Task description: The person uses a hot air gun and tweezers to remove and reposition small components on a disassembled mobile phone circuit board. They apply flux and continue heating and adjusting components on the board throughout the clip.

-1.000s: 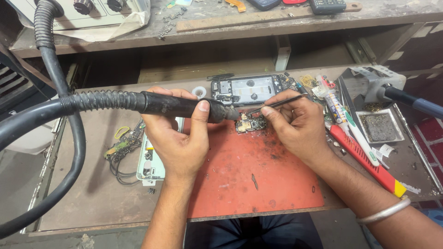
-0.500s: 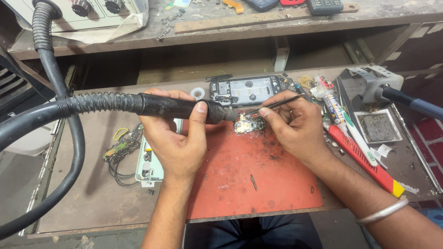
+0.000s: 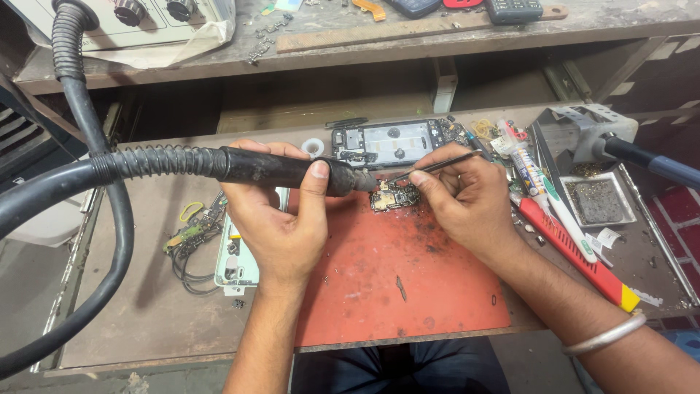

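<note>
My left hand grips a black hot-air wand whose nozzle points right at a small circuit board on the red work mat. A thick black hose runs from the wand to the left. My right hand pinches thin metal tweezers, their tips down at the board beside the nozzle. Just behind the board lies an opened phone frame.
A red and yellow screwdriver and white tubes lie right of the mat. A soldering iron in its stand and a metal tray sit at the right. Loose cables and a phone part lie left. A shelf runs above.
Both hands stay nearly still; the wand nozzle and tweezers remain at the circuit board.
</note>
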